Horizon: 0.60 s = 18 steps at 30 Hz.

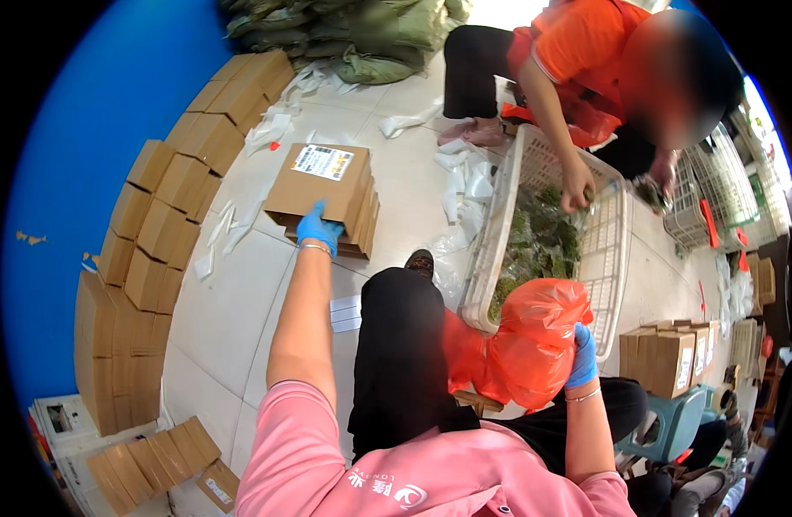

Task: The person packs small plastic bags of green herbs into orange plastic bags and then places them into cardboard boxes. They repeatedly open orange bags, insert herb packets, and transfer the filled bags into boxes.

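Observation:
My left hand (320,227), in a blue glove, grips the near edge of the top cardboard box (334,187). Its thumb lies on the upper face; some of the fingers are hidden by the edge. That box bears a printed white label (322,161) and rests on a stack of flattish boxes on the floor. By my right knee, my right hand (583,357), gloved too, holds a bulging red plastic bag (532,342); its contents cannot be made out. Beyond the bag stands a white plastic crate (612,265) with clear-wrapped green plants (544,239) inside.
Facing me, a co-worker in orange (577,45) reaches into the crate. Cardboard boxes (170,187) line the blue wall (66,194). White paper strips (467,181) litter the floor. Labelled boxes (667,355) stand on a blue stool (667,413). Green sacks (383,39) are piled behind.

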Available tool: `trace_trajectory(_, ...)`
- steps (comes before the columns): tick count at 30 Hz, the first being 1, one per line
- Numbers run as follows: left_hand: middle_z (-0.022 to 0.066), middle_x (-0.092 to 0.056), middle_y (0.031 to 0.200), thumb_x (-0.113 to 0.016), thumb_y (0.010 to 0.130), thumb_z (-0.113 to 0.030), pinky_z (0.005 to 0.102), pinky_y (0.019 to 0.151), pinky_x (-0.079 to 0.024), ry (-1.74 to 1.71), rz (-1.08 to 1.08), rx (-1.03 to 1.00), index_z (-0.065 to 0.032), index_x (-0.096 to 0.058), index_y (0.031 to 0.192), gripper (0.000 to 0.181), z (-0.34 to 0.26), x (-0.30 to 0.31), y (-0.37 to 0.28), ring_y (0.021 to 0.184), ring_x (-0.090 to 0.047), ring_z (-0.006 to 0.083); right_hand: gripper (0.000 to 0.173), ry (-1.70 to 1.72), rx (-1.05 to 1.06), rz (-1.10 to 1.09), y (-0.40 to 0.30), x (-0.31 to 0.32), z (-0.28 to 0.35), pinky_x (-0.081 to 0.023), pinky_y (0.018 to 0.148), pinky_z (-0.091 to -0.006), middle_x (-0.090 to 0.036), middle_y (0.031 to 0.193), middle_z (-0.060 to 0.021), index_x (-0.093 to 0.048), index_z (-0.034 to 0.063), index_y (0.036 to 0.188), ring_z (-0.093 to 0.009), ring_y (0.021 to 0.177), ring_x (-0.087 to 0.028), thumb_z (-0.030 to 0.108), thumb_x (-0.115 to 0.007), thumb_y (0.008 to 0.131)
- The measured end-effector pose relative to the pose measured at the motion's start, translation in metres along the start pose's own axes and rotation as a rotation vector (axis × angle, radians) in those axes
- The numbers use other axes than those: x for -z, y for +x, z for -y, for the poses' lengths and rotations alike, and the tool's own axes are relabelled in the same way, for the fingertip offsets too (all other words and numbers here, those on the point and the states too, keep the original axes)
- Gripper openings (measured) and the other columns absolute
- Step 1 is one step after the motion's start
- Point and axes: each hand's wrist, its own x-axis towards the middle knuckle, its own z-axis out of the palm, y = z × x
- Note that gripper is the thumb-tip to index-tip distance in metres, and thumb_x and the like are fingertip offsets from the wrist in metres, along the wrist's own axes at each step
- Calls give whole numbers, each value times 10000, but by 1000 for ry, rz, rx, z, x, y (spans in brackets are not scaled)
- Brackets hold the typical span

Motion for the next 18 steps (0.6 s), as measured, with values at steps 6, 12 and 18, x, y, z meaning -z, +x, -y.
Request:
trace_trajectory(6, 80, -658, 1028, -588, 901, -66, 345, 760, -512, 529, 276, -584, 17, -596, 1144, 257, -20, -94, -114, 851, -611, 170, 500, -57, 452, -137, -49, -4, 58, -423, 1021, -435, -560, 1291, -121, -477, 28, 1316, -280, 1173, -545, 175, -565, 847)
trace_trajectory(12, 141, -636, 798, -595, 780, -77, 409, 679, -498, 1651, 1005, -1270, -50, -595, 898, 121, 30, -143, -287, 764, -633, 326, 460, -231, 1126, -237, -110, -43, 102, -398, 1041, -429, -552, 1293, -110, -470, 32, 1317, -262, 1199, -523, 183, -550, 890)
trace_trajectory(18, 94, -554, 717, -608, 691, -65, 404, 575, -454, 1888, 1483, -1286, -86, -547, 776, 107, 98, -130, -352, 687, -572, 286, 417, -874, 1133, 7, -119, -51, 70, -454, 937, -402, -589, 1190, -130, -554, 26, 1210, -314, 1062, -574, 107, -637, 810)
